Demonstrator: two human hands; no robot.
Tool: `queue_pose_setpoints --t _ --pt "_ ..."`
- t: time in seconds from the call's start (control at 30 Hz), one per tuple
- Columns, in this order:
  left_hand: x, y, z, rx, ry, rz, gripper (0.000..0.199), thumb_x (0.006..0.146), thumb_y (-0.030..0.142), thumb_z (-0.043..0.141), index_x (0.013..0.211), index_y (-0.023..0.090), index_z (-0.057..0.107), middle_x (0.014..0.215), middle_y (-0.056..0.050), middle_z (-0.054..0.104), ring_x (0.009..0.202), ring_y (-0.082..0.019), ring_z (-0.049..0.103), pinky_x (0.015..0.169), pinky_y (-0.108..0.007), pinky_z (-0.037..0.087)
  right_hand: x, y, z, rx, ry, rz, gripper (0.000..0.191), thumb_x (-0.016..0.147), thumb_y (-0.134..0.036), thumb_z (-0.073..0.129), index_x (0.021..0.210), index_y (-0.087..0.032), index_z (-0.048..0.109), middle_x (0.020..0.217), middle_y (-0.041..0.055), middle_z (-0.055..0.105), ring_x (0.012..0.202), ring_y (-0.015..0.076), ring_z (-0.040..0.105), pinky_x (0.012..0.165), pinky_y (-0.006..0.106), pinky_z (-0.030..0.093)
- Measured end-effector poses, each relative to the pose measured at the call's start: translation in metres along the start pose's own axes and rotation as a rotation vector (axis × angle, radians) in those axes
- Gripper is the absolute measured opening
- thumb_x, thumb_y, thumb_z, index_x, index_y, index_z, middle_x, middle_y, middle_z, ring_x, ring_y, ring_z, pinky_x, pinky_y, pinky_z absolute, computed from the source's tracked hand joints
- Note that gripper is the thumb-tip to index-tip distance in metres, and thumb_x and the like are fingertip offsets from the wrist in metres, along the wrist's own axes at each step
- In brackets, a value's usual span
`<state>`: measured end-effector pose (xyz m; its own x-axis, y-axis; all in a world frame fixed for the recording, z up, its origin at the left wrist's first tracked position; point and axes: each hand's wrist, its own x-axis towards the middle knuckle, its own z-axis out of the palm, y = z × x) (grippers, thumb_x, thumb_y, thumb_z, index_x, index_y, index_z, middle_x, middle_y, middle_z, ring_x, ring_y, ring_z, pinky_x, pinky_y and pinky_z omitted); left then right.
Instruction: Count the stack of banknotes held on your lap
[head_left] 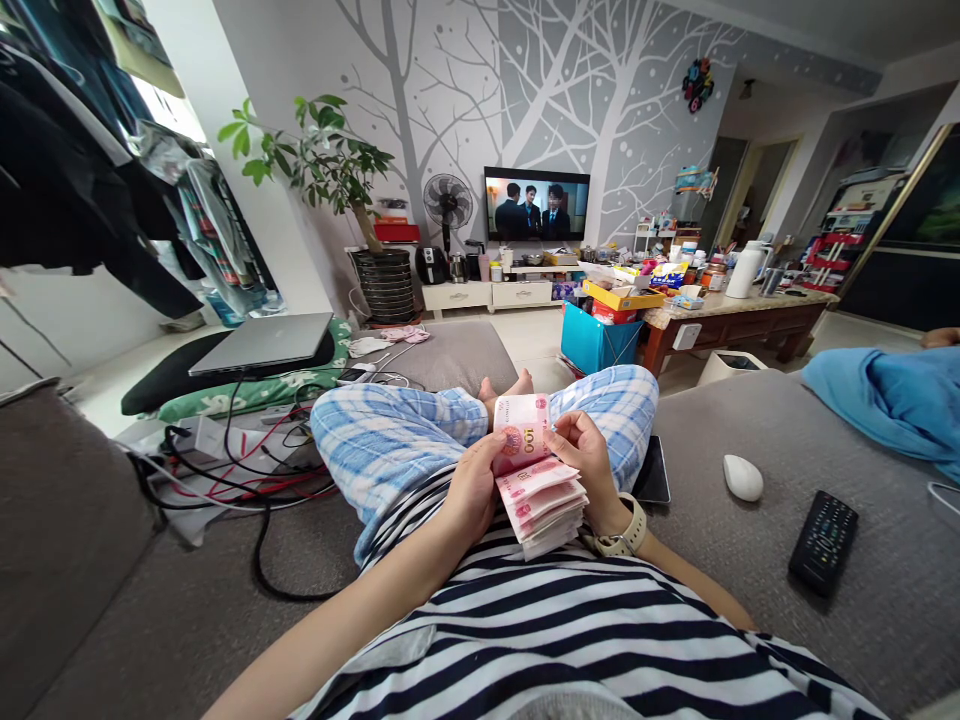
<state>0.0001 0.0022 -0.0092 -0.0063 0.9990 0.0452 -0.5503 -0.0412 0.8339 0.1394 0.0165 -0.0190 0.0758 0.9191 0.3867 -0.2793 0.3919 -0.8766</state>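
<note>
A thick wad of red 100 banknotes [546, 500] is folded over in front of my striped shirt, its near ends hanging down in a fanned stack. One part of the notes stands up flat above the fold, with the printed 100 facing me. My left hand [476, 480] is closed on the left side of the wad, thumb on the face of the upright note. At the right edge, my right hand [589, 455] pinches the notes between thumb and fingers. A pale watch [626, 530] is on my right wrist. The fingers behind the wad are hidden.
On the grey sofa to my right lie a white mouse [742, 478], a black remote [823, 540] and a dark phone [654, 472]. Tangled cables [225, 470] and a laptop [262, 343] lie left. Ahead stands a cluttered coffee table [720, 312]. A blue-clothed person's part shows far right.
</note>
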Motion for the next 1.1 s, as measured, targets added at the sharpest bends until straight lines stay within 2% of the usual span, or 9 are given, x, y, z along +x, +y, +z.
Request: queue_pose_setpoints --t 0.17,0.37,0.67,1.1 --pt "-0.0024 0.0025 0.0013 0.046 -0.041 -0.009 0.019 0.067 0.03 0.075 0.079 0.015 0.073 0.075 -0.004 0.073 0.069 -0.019 0.065 0.072 -0.03 0.051 0.0022 0.0017 -0.001 -0.042 -0.024 0.029 0.025 0.074 -0.041 0.068 0.078 -0.02 0.056 0.07 -0.002 0.056 0.062 0.0127 0.049 0.058 0.025 0.041" --pt "-0.0054 0.0058 0.0033 0.037 -0.043 -0.05 0.015 0.067 0.028 0.075 0.074 0.015 0.072 0.065 -0.001 0.069 0.058 -0.015 0.06 0.064 -0.027 0.048 0.0006 -0.0032 -0.0005 -0.082 -0.037 0.039 0.03 0.078 -0.044 0.063 0.065 -0.019 0.052 0.059 -0.0043 0.048 0.054 0.0106 0.038 0.051 0.024 0.032" --pt "-0.0053 0.0062 0.0057 0.061 0.002 -0.007 0.022 0.063 0.034 0.076 0.074 0.015 0.072 0.074 -0.004 0.072 0.068 -0.02 0.064 0.068 -0.031 0.047 0.0017 -0.0011 -0.0016 -0.097 -0.002 0.012 0.032 0.077 -0.046 0.066 0.066 -0.019 0.055 0.06 -0.0029 0.052 0.055 0.0114 0.043 0.053 0.024 0.036" --pt "-0.0062 0.0057 0.0058 0.045 0.047 0.005 0.017 0.063 0.03 0.075 0.069 0.014 0.071 0.064 -0.001 0.067 0.063 -0.017 0.059 0.067 -0.028 0.048 0.0024 0.0017 -0.0027 -0.128 0.031 0.006 0.033 0.076 -0.048 0.068 0.066 -0.019 0.057 0.057 -0.0031 0.054 0.053 0.0117 0.045 0.052 0.025 0.037"
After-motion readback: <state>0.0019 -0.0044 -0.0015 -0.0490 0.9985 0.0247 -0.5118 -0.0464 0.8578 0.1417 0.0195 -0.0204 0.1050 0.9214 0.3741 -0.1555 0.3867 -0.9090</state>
